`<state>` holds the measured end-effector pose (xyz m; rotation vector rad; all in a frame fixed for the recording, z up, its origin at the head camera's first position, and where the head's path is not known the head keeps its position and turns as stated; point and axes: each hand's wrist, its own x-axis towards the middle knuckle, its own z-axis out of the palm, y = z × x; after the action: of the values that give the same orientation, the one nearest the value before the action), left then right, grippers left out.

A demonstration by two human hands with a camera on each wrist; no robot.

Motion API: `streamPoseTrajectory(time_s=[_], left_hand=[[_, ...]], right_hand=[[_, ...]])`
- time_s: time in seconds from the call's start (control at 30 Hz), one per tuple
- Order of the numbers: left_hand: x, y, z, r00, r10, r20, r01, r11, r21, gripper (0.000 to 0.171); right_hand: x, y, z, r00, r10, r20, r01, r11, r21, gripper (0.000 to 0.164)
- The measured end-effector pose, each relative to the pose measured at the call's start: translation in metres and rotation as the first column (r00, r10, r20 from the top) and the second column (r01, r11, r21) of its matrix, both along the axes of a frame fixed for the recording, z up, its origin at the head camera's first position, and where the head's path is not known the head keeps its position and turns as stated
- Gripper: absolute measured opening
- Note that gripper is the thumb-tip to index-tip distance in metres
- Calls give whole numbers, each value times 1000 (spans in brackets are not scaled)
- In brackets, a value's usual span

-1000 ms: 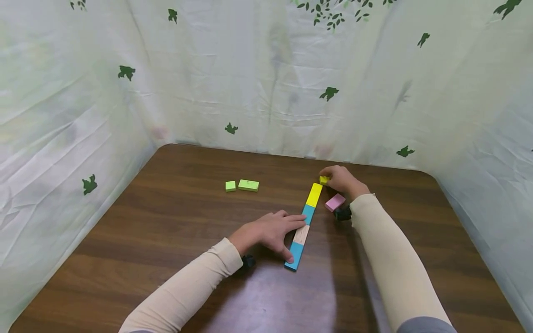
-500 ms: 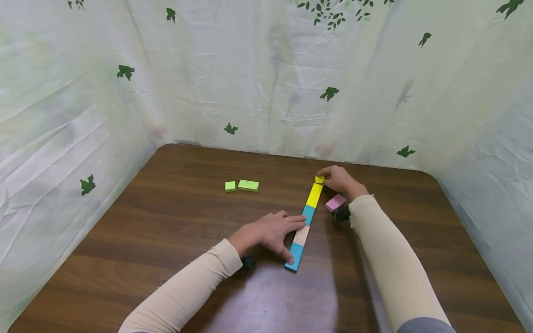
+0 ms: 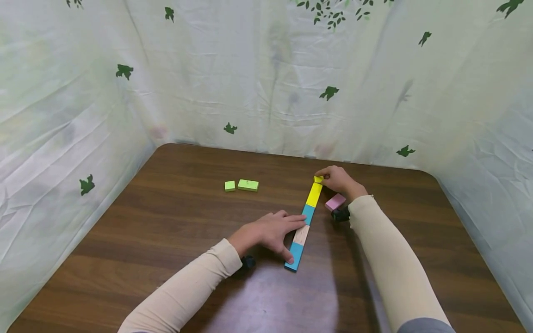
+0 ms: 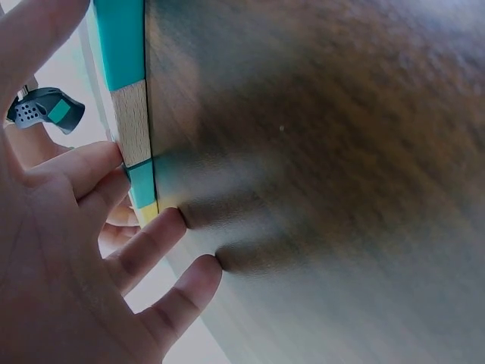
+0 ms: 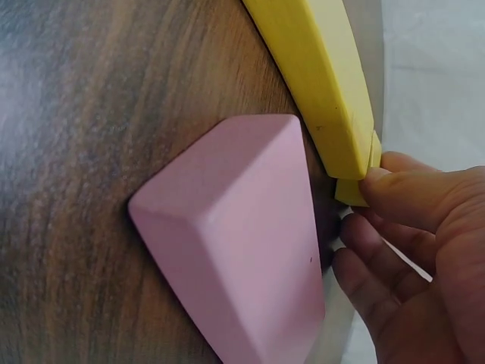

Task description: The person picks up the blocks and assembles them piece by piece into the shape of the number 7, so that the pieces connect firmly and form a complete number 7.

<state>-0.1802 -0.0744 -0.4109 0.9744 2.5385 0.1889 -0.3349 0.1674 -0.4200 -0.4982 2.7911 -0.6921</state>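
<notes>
the right hand [image 3: 339, 179] pinches a small yellow block [image 3: 318, 179] between thumb and fingers, right at the far end of a long yellow block [image 3: 314, 194]. that one heads a straight row on the surface [image 3: 187, 212]: next a short blue block [image 3: 308, 212], then a wooden block [image 3: 301, 235], then a longer blue block [image 3: 295, 254] nearest the person. the left hand [image 3: 270, 230] has its fingers spread wide, gripping nothing, index fingertip at the short blue block and thumb on the longer one. a pink block [image 3: 335, 202] lies just right of the row; two green blocks [image 3: 248, 185] lie well to its left.
</notes>
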Motion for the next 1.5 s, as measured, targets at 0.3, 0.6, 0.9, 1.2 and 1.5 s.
streamPoseTrajectory(time_s=[0.3,0.6,0.9,1.2,1.5], left_hand=[[-2,0,2,1000,8,-3,-8,1000,-12,99],[-1,1,2,1000,9,4,-9,1000,-13,98],[0,0,3,1000,7,3,-7,1000,-10,97],[1,0,2,1000,-3,-14,2,1000,-11,97],[1,1,0,1000,-4,-18,3,1000,-17,98]], right_hand=[[-2,-1,4,1000,-8,7,8,1000,11,40],[0,-2,4,1000,-13,26,12,1000,5,40],[0,-1,3,1000,-8,24,8,1000,-3,40],[0,0,-1,1000,-6,22,6,1000,-14,39],[0,2,-1,998,-22,52,24,999,-37,40]])
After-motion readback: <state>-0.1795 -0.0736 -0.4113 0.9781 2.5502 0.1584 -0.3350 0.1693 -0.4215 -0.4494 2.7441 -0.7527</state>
